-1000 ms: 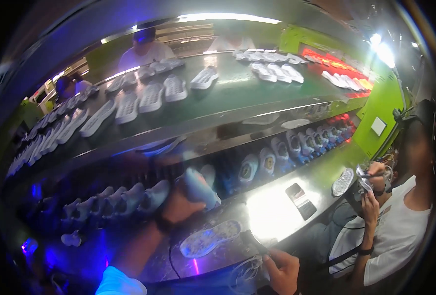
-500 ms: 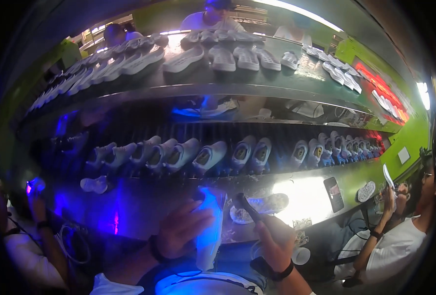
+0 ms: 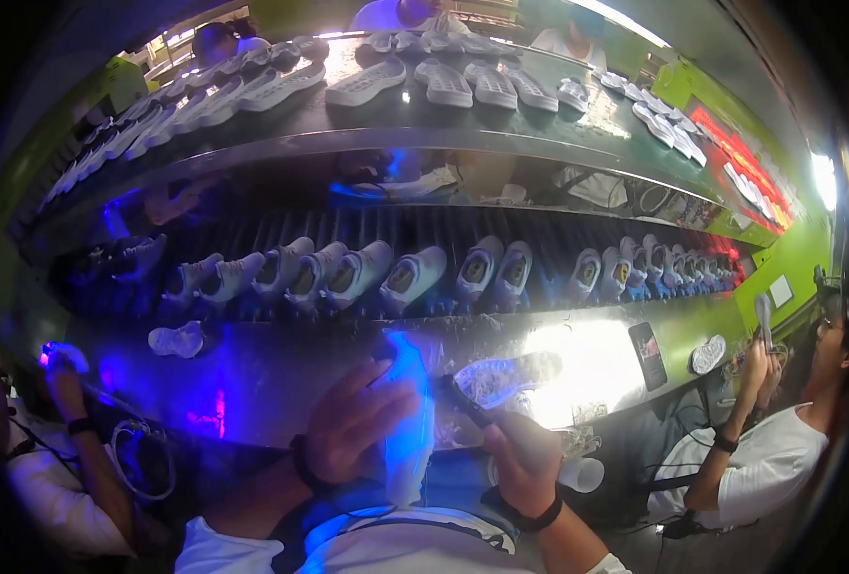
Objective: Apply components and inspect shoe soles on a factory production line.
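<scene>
A long white shoe sole, lit bright blue, stands on end in front of my body. My left hand is closed on its left side, with the fingers lying across its face. In my right hand is a dark, slim hand tool, whose kind I cannot make out. Its tip points up and left, close to the sole's right edge; whether they touch I cannot tell. Just beyond it on the bench lies another white sole.
A row of white shoes stands on the roller conveyor beyond the bench. White soles line the upper shelf. A phone lies at right. Co-workers sit on both sides, one person's hand holding a sole.
The tool in my right hand has shifted left, closer to the sole. My left hand keeps its hold. The whole view has tilted a little, so the bench and shelf appear higher.
</scene>
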The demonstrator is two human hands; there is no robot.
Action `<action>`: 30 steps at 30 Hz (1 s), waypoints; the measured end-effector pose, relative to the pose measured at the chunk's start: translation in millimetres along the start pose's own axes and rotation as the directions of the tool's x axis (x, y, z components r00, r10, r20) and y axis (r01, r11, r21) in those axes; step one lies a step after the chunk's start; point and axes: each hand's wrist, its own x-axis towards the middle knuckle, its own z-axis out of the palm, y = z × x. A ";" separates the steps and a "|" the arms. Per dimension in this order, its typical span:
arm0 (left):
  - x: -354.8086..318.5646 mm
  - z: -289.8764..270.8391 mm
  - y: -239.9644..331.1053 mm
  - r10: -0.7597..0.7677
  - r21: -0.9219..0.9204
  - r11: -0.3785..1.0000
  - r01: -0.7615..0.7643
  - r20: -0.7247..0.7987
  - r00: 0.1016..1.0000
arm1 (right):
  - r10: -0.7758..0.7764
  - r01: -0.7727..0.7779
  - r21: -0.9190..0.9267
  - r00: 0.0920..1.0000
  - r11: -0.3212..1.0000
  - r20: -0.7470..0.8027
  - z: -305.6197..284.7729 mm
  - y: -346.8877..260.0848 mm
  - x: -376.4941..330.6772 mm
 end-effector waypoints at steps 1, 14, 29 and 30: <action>-1.1 -0.3 -2.0 -0.015 0.012 1.000 0.015 0.008 1.000 | 0.010 -0.009 -0.016 0.999 1.000 0.044 -1.7 -1.5 -1.4; 16.1 10.3 -11.5 -0.130 0.089 0.988 0.127 0.028 0.991 | 0.065 -0.076 0.144 0.995 0.987 0.076 -4.7 4.8 -28.0; 34.6 2.4 3.8 -0.336 0.075 0.941 0.330 0.117 0.934 | -0.113 0.112 -0.037 0.993 0.993 -0.037 -3.3 11.7 -34.3; 34.6 2.8 3.8 -0.353 0.083 0.935 0.344 0.136 0.926 | -0.118 0.115 -0.049 0.991 0.992 -0.066 -3.0 13.0 -35.3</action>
